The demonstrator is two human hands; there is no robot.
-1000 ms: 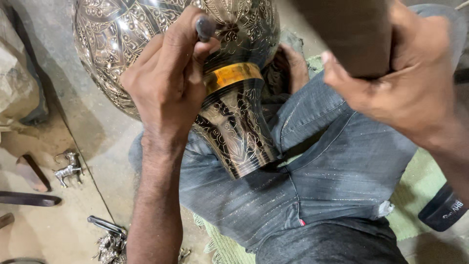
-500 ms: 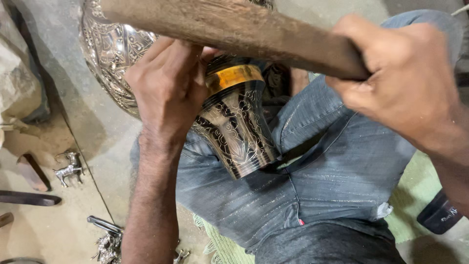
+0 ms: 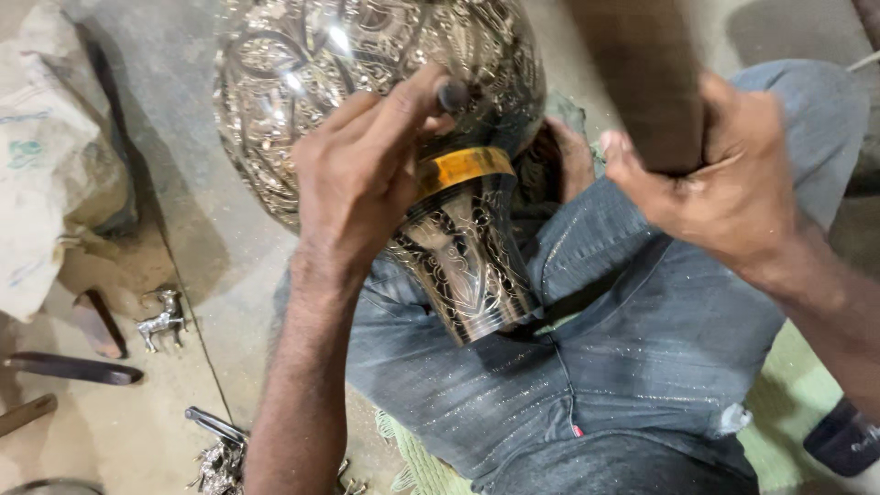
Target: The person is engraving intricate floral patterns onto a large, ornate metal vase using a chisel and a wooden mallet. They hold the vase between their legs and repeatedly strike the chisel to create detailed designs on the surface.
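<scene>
A: Where is the big engraved silver-coloured metal vase lying right now?

B: It is lying on its side across the person's lap, on the grey-blue jeans. Its long axis is running from the upper left, where the round belly is bulging over the concrete floor, down toward the lower right, where the flared dark foot is pointing at the thigh. An orange-gold band is circling the narrow waist between belly and foot.

A: What is the left hand doing?

B: It is resting on the waist of the vase, fingers closed around a small dark metal punch, whose blunt end is showing above the fingertips. The tip is hidden against the engraved surface.

A: And the right hand?

B: It is gripping a thick brown wooden mallet handle, wrapped tightly round it. The handle is running upward out of the picture, blurred, well to the right of the punch.

A: Anything else around?

B: On the floor at the left a small silver animal figurine is standing, near a dark flat tool and a pale sack. A green woven mat is showing under the legs.
</scene>
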